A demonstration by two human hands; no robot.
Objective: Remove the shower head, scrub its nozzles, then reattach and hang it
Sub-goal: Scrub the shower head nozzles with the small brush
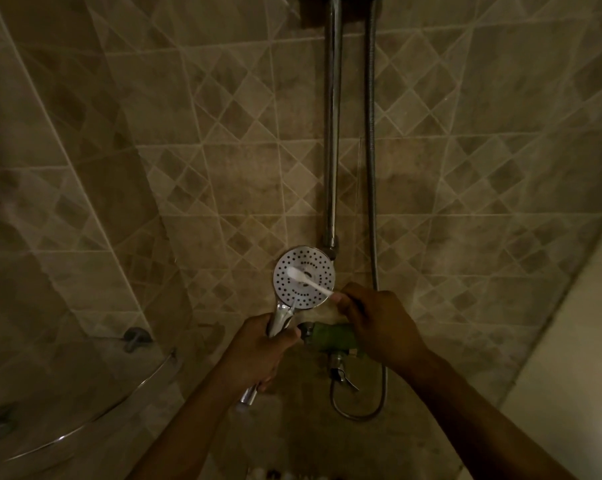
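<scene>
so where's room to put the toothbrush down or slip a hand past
Only shelf: the glass corner shelf, lower left. Hand room: bare wall between it and the left hand. Crowded around the green mixer, the right hand and the hose.

Dim, warm brownish light, murky corners, wide-angle bending at edges

We see bare tiled wall [223, 150] open left of the riser pipe [331, 133]; the hose [371, 150] beside it and the green valve [330, 337] below crowd the right.
</scene>
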